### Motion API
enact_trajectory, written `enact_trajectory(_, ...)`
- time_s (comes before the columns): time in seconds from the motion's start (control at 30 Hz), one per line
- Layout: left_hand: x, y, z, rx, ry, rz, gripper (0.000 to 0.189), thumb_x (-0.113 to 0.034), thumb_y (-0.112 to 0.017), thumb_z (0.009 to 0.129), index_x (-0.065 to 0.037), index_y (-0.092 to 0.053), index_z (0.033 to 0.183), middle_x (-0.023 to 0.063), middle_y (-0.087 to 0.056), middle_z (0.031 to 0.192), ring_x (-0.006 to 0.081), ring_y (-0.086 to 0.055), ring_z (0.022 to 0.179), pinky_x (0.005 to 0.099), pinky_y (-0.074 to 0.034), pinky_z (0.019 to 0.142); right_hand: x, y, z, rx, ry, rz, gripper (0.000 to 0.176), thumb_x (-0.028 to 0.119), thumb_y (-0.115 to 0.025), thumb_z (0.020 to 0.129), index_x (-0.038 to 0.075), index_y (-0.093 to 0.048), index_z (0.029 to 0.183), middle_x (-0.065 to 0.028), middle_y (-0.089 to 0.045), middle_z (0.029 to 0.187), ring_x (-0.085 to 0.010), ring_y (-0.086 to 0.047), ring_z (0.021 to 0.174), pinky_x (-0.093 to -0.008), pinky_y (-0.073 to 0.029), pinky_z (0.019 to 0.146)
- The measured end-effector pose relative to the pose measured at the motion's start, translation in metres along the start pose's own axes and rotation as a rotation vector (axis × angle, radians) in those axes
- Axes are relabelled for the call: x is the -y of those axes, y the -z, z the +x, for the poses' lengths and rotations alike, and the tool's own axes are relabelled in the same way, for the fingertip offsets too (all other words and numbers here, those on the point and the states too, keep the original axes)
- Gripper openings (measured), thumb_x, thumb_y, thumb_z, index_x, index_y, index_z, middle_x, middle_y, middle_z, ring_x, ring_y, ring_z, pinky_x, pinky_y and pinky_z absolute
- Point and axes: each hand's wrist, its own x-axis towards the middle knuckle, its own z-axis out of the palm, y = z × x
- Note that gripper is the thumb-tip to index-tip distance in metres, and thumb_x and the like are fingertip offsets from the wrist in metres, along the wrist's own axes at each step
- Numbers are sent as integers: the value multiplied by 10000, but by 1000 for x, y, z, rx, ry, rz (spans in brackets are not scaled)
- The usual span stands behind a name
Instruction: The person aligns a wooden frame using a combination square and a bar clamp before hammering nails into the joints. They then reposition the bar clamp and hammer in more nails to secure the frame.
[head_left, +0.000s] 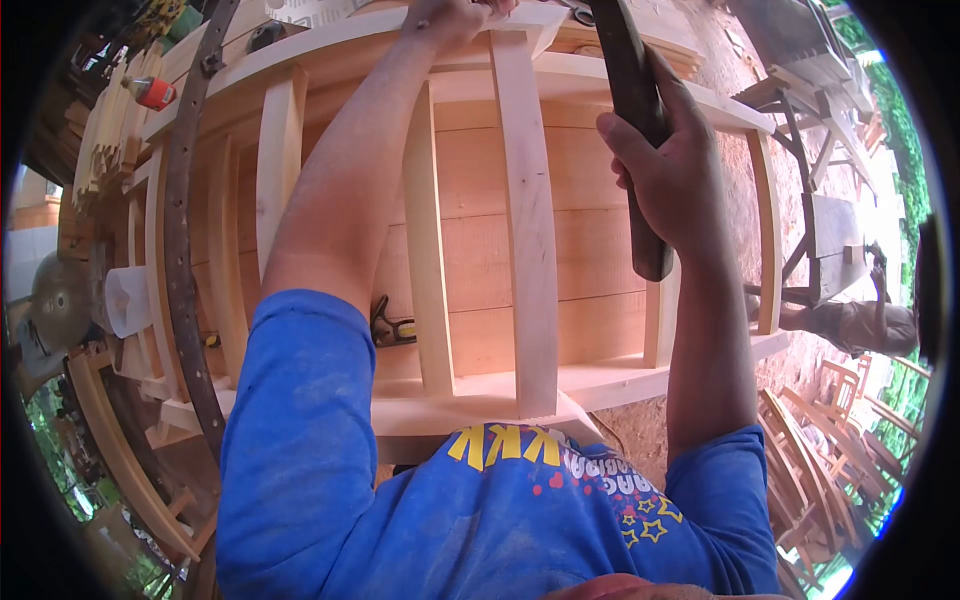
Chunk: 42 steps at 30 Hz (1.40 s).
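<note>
My right hand is wrapped round a long dark bar with a rounded lower end, held nearly upright over the wooden frame. The bar's upper end runs out of the view. At the top edge, my left hand is partly cut off, its fingers curled close to the far rail of the frame; what they hold is hidden. Below my arms lies the pale frame with several crosspieces. One wide crosspiece runs from the far rail to the near rail, between my forearms.
A dark metal strip with holes crosses the frame's left side. A hand plane lies among the crosspieces. A red-capped bottle stands by stacked wood strips at far left. Curved wooden pieces lean at lower right; another person is beyond.
</note>
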Motion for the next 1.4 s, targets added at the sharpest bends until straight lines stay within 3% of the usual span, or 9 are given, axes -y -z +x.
enact_trajectory(0.23, 1, 0, 1, 17, -16, 3, 266, -287, -706, 973, -68, -795, 1096, 96, -807, 1028, 179, -745, 983, 344, -551, 877, 19, -10, 16, -151, 240, -70, 595, 231, -722, 988, 110, -531, 1539, -4, -624, 757, -69, -597, 636, -268, -517, 586)
enact_trajectory(0.3, 1, 2, -1, 32, -10, 11, 273, -296, -706, 975, -73, -795, 1102, 94, -808, 1025, 183, -746, 978, 344, -552, 871, 40, -5, 21, -108, 126, -76, 721, 208, -681, 972, 6, -383, 1595, -265, -624, 1431, -362, -636, 1307, -410, -470, 1108)
enact_trajectory(0.57, 12, 0, 8, 8, -73, 91, 304, -354, -712, 970, -100, -802, 1111, 121, -806, 1025, 208, -759, 986, 373, -558, 869, 31, -8, 57, -34, 105, -428, 649, 159, -662, 979, -25, -430, 1557, -325, -623, 1370, -364, -594, 1346, -392, -439, 1117)
enact_trajectory(0.63, 17, -2, 0, 7, -97, 85, 312, -364, -713, 965, -105, -802, 1114, 133, -803, 1038, 223, -762, 995, 388, -557, 874, 58, -8, 45, -207, 434, -421, 598, 125, -645, 994, -19, -457, 1544, -264, -688, 1173, -311, -663, 1121, -405, -491, 1005)
enact_trajectory(0.73, 5, 3, -1, 23, -62, 117, 321, -362, -707, 963, -96, -795, 1120, 156, -796, 1044, 256, -762, 1005, 400, -554, 884, 78, -17, 32, -166, 119, -37, 580, 123, -642, 998, 0, -473, 1539, -216, -701, 1070, -282, -663, 1009, -415, -511, 943)
enact_trajectory(0.9, 6, 0, -7, 36, -17, 161, 297, -340, -720, 948, -88, -804, 1082, 143, -800, 1012, 247, -761, 980, 379, -556, 867, 36, -14, 61, 68, 45, -571, 573, 130, -650, 984, 4, -494, 1522, -309, -693, 1246, -328, -677, 1216, -417, -504, 1025)
enact_trajectory(1.13, 27, 2, 9, -63, -53, -2, 200, -167, -704, 922, -69, -781, 1078, 89, -793, 985, 193, -732, 948, 346, -549, 864, 105, -25, 22, -460, 433, -174, 600, 128, -649, 1012, 54, -460, 1576, -35, -613, 735, -107, -542, 621, -299, -465, 578)
enact_trajectory(1.3, 37, 7, 12, -281, 47, -160, 190, -94, -621, 923, -51, -700, 1090, 38, -728, 949, 161, -670, 908, 336, -532, 869, -6, -22, 79, -22, 298, -512, 547, 296, -679, 996, 81, -568, 1486, -140, -710, 867, -198, -639, 655, -397, -528, 669)
enact_trajectory(1.4, 34, 10, 19, -299, 87, -55, 222, -29, -568, 900, -51, -690, 1085, 47, -713, 939, 168, -666, 903, 322, -531, 865, 3, -19, 83, -158, 390, -430, 582, 284, -697, 986, 76, -547, 1508, -152, -732, 878, -201, -668, 739, -391, -542, 718)
